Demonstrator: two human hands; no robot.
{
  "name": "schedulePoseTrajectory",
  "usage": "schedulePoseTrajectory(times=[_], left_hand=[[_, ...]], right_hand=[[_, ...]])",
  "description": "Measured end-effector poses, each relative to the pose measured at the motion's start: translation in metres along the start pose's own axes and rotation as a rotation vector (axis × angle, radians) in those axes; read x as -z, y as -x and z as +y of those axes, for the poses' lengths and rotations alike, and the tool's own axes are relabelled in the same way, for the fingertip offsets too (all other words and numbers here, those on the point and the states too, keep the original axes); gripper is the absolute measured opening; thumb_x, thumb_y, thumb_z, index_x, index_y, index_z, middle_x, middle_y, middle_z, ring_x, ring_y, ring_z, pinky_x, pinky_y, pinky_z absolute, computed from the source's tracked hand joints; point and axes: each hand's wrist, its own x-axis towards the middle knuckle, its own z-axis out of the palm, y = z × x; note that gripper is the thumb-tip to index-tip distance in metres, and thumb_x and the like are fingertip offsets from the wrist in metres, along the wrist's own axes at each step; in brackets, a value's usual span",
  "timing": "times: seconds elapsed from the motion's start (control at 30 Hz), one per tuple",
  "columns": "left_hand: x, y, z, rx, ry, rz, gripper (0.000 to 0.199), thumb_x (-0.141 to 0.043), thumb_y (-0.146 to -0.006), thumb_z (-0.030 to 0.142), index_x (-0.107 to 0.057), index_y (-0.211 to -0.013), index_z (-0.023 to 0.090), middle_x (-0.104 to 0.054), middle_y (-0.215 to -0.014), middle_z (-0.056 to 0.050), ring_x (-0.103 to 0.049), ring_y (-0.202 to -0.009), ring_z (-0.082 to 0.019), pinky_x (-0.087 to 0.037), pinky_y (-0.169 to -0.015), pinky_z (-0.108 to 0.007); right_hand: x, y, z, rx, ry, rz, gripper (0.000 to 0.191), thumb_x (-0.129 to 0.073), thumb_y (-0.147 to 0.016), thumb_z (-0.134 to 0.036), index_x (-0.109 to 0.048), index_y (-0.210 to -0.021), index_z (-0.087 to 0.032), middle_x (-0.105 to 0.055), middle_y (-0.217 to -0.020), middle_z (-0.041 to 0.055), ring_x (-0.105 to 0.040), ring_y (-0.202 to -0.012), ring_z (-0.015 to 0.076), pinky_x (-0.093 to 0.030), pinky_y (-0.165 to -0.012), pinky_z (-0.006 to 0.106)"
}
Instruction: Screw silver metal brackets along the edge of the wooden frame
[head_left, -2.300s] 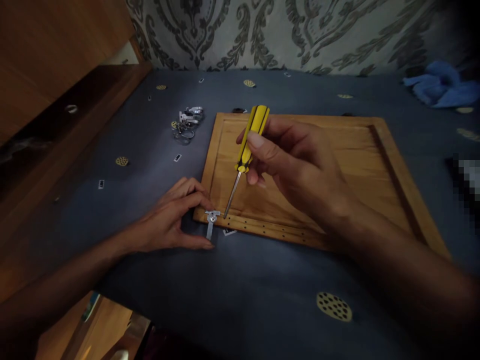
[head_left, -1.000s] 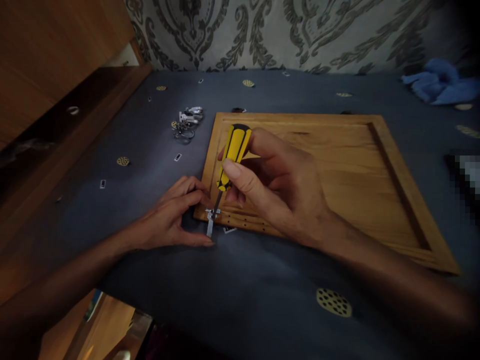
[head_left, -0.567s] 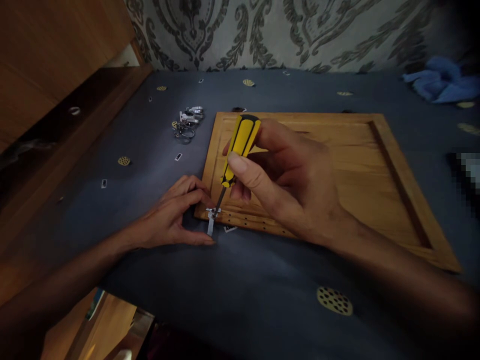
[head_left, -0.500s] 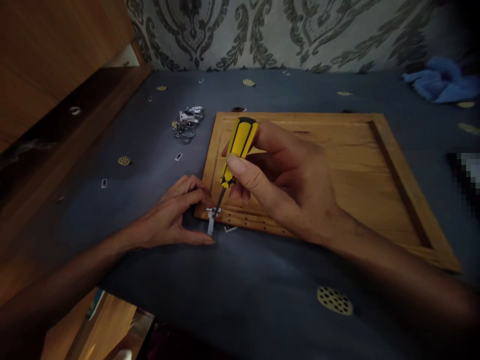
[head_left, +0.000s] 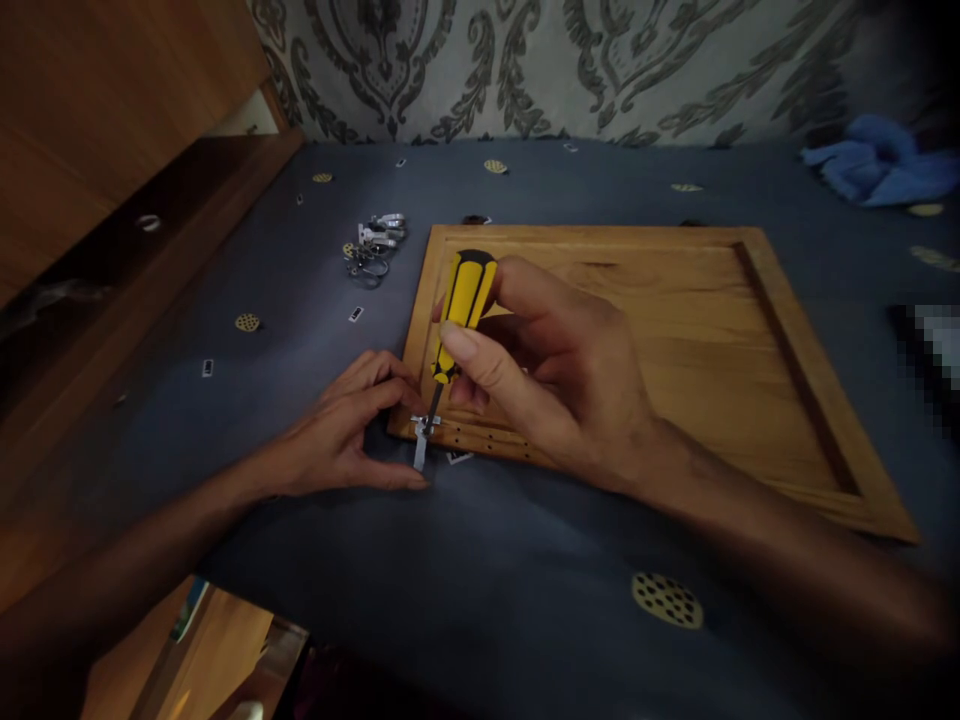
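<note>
My right hand (head_left: 559,370) is closed round a yellow and black screwdriver (head_left: 466,295). The screwdriver leans slightly, its dark shaft reaching down to a small silver metal hinge (head_left: 421,440). That hinge lies at the near left corner of a framed wooden cabinet door (head_left: 645,300), with its arm sticking out past the edge. Thumb and fingers of my left hand (head_left: 360,425) are curved about the hinge, steadying it at both ends. Along the door's near edge runs a row of small dark holes. The exact meeting of tip and screw is too small to make out.
Several loose metal hinges (head_left: 375,245) lie in a pile beyond the door's left side. A blue cloth (head_left: 881,160) rests at the far right, and a dark object (head_left: 926,350) sits at the right edge. Wooden cabinetry (head_left: 127,120) stands at the left.
My right hand and the screwdriver have shifted a little left and down, and the handle stands more upright. My left hand stays at the hinge.
</note>
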Motion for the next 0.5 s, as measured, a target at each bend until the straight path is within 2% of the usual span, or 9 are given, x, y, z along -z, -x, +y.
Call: schedulePoseTrajectory(times=[0.1, 0.2, 0.37, 0.5], left_hand=[[-0.0011, 0.0004, -0.0017, -0.005, 0.002, 0.012, 0.051, -0.087, -0.088, 0.063, -0.069, -0.113, 0.023, -0.067, -0.124, -0.008, -0.061, -0.114, -0.030, -0.052, -0.100, -0.045], [-0.0014, 0.0004, -0.0013, 0.011, -0.010, 0.014, 0.052, -0.086, -0.088, 0.065, -0.070, -0.116, 0.025, -0.068, -0.123, -0.008, -0.061, -0.113, -0.030, -0.053, -0.099, -0.046], [0.0010, -0.0008, 0.0030, 0.014, -0.021, 0.017, 0.053, -0.083, -0.088, 0.070, -0.070, -0.114, 0.025, -0.068, -0.115, -0.007, -0.063, -0.106, -0.028, -0.054, -0.096, -0.045], [0.0016, -0.0013, 0.0042, 0.007, -0.035, 0.015, 0.054, -0.077, -0.090, 0.075, -0.070, -0.110, 0.024, -0.067, -0.112, -0.007, -0.062, -0.104, -0.028, -0.054, -0.094, -0.046]], right_hand=[[-0.0001, 0.0019, -0.0015, 0.019, 0.032, -0.014, 0.034, -0.076, -0.098, -0.053, -0.057, -0.086, -0.028, -0.059, -0.088, 0.0036, -0.064, -0.077, 0.0218, -0.058, -0.051, 0.032], [-0.0011, 0.0022, -0.0012, 0.086, 0.052, -0.038, 0.032, -0.071, -0.102, -0.050, -0.054, -0.086, -0.028, -0.057, -0.090, 0.0032, -0.064, -0.081, 0.0216, -0.062, -0.059, 0.034], [-0.0029, -0.0002, -0.0009, 0.199, 0.135, -0.036, 0.027, -0.065, -0.107, -0.039, -0.050, -0.088, -0.028, -0.059, -0.091, 0.0008, -0.067, -0.089, 0.0207, -0.065, -0.085, 0.038], [-0.0029, -0.0009, -0.0023, 0.281, 0.213, -0.044, 0.022, -0.064, -0.107, -0.035, -0.052, -0.090, -0.028, -0.063, -0.092, 0.0003, -0.067, -0.089, 0.0198, -0.063, -0.088, 0.037]])
